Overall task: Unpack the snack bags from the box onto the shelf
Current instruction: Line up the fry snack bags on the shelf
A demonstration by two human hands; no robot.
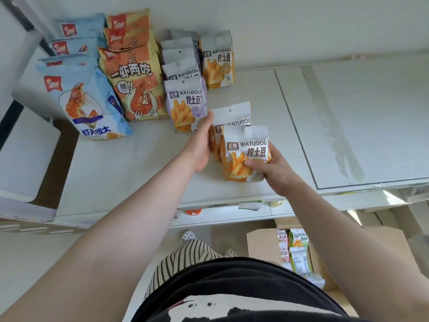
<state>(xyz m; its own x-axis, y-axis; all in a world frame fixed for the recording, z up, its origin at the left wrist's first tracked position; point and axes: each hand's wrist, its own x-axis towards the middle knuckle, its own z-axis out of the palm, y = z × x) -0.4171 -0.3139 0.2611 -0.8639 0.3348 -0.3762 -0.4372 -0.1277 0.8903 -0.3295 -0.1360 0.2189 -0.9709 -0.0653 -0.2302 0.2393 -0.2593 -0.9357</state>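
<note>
We hold front fries bag [243,154] upright in right hand [274,168]; left hand [202,145] grips rear bag [229,117]. Orange-bag row [217,63] lies beyond both grips; left nearer.

2 orange fry bags [243,149] upright on shelf [255,94]; more in box [262,242] below.

Both arms outstretched, left hand [202,140] cupped, right hand [272,169] clasping

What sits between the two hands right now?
Two orange WATUDOU fry bags, one behind the other, held between the left hand and right hand, in the head view.
</note>
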